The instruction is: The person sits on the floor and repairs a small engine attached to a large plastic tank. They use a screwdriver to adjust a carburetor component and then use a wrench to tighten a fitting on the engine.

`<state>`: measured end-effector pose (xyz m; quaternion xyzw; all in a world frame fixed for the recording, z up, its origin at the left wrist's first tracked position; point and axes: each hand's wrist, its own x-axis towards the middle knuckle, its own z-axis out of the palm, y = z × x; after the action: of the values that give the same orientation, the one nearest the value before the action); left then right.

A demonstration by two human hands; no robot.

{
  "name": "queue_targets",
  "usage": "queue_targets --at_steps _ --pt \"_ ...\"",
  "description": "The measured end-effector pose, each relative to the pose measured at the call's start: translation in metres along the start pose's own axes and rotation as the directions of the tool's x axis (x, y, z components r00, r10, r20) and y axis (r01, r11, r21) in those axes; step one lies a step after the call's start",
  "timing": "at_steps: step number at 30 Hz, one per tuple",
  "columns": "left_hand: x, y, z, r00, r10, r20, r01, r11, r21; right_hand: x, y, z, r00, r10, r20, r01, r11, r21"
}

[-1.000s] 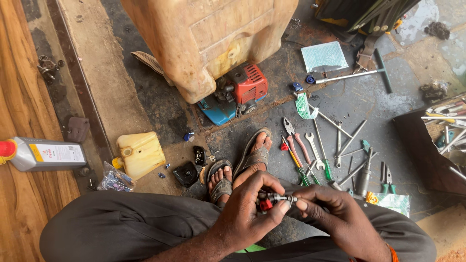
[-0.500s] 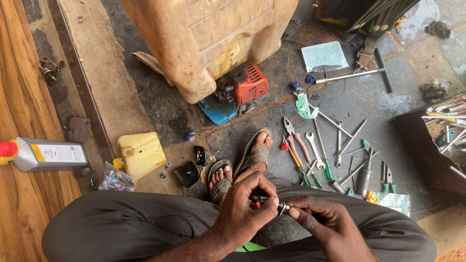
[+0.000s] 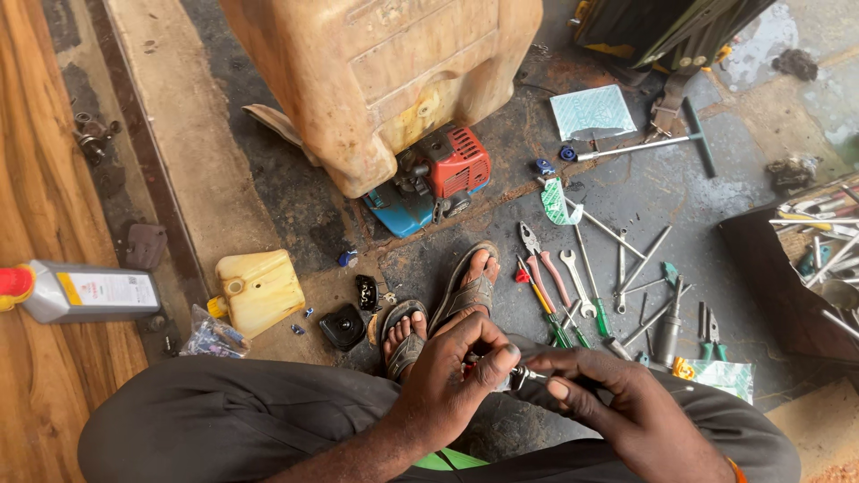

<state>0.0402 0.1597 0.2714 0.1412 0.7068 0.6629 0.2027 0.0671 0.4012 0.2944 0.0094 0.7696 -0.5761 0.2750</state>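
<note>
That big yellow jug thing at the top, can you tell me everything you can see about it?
The large yellowish-tan plastic jerrycan is grimy and stained, with moulded rectangular panels and ridges on its side. It sits on the dark oily floor at the top of the view, its upper part cut off by the frame. Its lower corner overlaps a small red and blue engine; whether they touch is unclear. A scrap of cardboard pokes out at its left edge. Neither hand touches it.

Stained concrete floor [image 3: 680, 192], wooden planks [image 3: 36, 376] at side, daylight.
</note>
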Motion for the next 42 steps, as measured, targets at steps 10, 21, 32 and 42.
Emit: queue_targets --at_steps 10,21,32,42 --pt "0.007 -0.015 -0.013 0.980 -0.149 -0.133 0.146 0.989 -0.034 0.008 0.024 0.001 0.968 -0.190 -0.164 0.141 0.953 -0.269" --pt "0.010 -0.014 -0.007 0.965 -0.255 -0.064 0.247 0.962 -0.116 0.024 0.023 0.018 0.974 -0.169 -0.151 0.151 0.981 -0.123" --pt "0.005 -0.025 0.002 0.953 -0.302 0.030 0.304 0.942 -0.146 0.039 0.007 0.028 0.672 -0.599 -0.435 0.316 0.763 -0.564" --pt "-0.013 -0.002 0.005 0.969 -0.106 0.223 0.061 0.978 0.197 0.051 0.056 0.051 0.964 0.019 -0.266 0.116 0.868 0.482"
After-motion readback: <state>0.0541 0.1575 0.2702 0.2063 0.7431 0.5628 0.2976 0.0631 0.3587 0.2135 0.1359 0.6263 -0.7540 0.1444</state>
